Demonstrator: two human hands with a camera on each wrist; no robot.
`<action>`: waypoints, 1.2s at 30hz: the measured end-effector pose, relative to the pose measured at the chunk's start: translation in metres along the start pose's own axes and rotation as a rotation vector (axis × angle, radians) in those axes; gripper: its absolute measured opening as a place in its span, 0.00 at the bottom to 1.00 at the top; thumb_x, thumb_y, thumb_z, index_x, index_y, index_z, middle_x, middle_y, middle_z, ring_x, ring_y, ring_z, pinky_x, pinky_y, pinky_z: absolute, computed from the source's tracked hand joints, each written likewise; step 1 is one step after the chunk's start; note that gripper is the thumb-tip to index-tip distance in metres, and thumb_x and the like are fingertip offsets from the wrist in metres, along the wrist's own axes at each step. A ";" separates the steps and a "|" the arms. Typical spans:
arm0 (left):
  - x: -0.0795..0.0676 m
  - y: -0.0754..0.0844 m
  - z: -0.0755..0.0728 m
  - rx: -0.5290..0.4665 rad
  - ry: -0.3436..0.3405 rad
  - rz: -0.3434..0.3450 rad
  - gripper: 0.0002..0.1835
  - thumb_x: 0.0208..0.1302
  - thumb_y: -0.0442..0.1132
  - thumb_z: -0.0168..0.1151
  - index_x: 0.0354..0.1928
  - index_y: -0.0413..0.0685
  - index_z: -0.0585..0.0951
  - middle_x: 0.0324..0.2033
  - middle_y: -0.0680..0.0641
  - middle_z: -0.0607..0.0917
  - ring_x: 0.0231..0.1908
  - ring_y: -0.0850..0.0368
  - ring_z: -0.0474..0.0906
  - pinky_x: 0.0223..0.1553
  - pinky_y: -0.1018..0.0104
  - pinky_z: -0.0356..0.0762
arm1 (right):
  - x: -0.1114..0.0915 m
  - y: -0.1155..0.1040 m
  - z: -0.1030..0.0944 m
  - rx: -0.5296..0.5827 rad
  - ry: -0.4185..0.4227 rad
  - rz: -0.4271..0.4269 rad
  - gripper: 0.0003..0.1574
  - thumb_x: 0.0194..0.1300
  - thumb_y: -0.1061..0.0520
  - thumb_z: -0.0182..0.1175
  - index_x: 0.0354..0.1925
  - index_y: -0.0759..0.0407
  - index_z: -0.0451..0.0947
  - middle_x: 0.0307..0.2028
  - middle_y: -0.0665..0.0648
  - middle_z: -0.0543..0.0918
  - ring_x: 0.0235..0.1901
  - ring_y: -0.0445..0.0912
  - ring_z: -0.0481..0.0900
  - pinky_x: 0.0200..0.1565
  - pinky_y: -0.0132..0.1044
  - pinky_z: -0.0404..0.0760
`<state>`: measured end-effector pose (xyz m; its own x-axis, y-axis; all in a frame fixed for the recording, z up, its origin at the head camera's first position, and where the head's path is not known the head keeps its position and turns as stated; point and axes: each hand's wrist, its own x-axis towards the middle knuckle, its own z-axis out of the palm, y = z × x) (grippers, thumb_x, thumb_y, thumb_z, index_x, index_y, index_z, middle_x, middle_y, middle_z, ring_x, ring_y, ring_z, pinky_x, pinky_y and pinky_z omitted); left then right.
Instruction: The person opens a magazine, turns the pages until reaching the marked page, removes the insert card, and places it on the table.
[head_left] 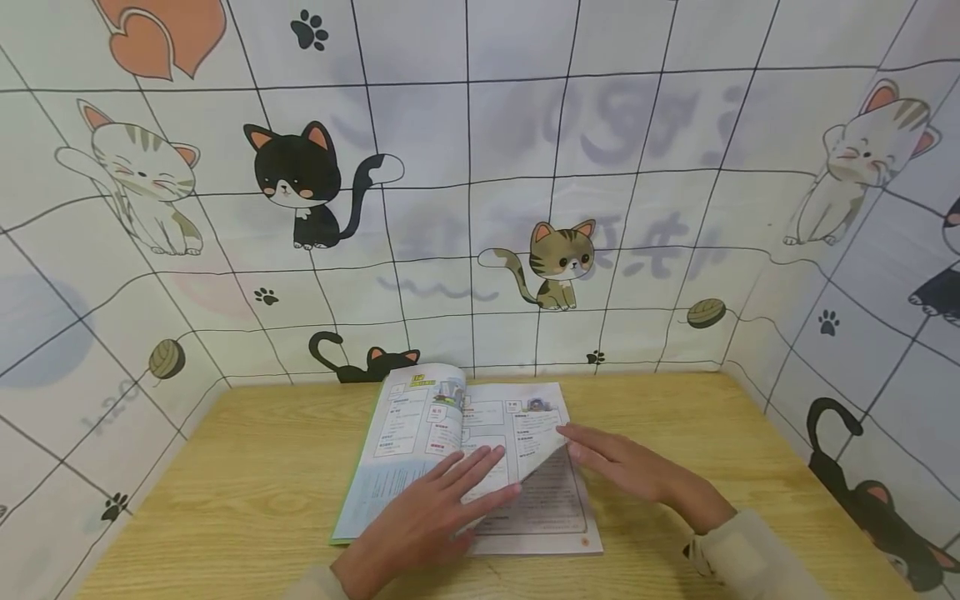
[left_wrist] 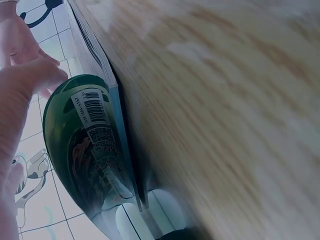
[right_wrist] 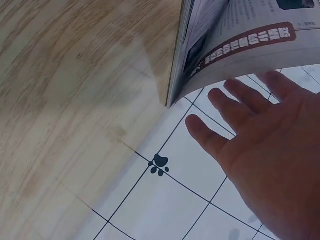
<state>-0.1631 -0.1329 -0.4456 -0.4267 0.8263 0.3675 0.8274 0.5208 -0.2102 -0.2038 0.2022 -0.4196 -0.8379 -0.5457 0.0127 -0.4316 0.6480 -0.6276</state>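
An open book with printed pages lies on the table. Its right-hand page is partly raised, its slanting edge running over the sheet below. Fingers extended, my left hand rests over the lower middle of the book, the thumb beside the slanting edge. My right hand reaches in from the right, its fingertips at the raised page's outer corner. In the right wrist view the fingers are mostly straight and spread beside the curved page; the thumb is hidden.
The wooden table extends around the book. White sheeting printed with cats and grid lines encloses the back and sides. In the left wrist view, a glossy green curved surface bears a barcode near the page edges.
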 end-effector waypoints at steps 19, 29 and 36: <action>0.001 0.002 -0.001 0.240 -0.087 0.045 0.26 0.57 0.46 0.63 0.61 0.61 0.81 0.72 0.51 0.67 0.74 0.52 0.55 0.73 0.51 0.48 | -0.003 0.009 0.022 -0.291 -0.190 -0.049 0.69 0.39 0.25 0.71 0.70 0.61 0.67 0.72 0.63 0.65 0.66 0.61 0.68 0.62 0.59 0.69; 0.002 0.002 -0.001 0.266 -0.162 0.017 0.15 0.54 0.53 0.67 0.42 0.57 0.85 0.67 0.47 0.74 0.72 0.49 0.60 0.73 0.49 0.50 | 0.000 0.008 0.025 -0.364 -0.167 -0.091 0.67 0.36 0.27 0.74 0.68 0.63 0.70 0.70 0.63 0.68 0.66 0.60 0.70 0.62 0.58 0.70; 0.002 0.002 -0.001 0.259 -0.165 -0.035 0.13 0.56 0.53 0.65 0.36 0.54 0.85 0.64 0.46 0.77 0.71 0.49 0.63 0.70 0.40 0.52 | -0.001 0.009 0.026 -0.337 -0.176 -0.074 0.68 0.37 0.26 0.73 0.68 0.63 0.70 0.71 0.63 0.67 0.67 0.61 0.68 0.62 0.59 0.69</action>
<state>-0.1623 -0.1303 -0.4438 -0.5243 0.8195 0.2314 0.6997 0.5695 -0.4314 -0.1982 0.1945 -0.4449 -0.7432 -0.6610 -0.1036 -0.5985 0.7260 -0.3388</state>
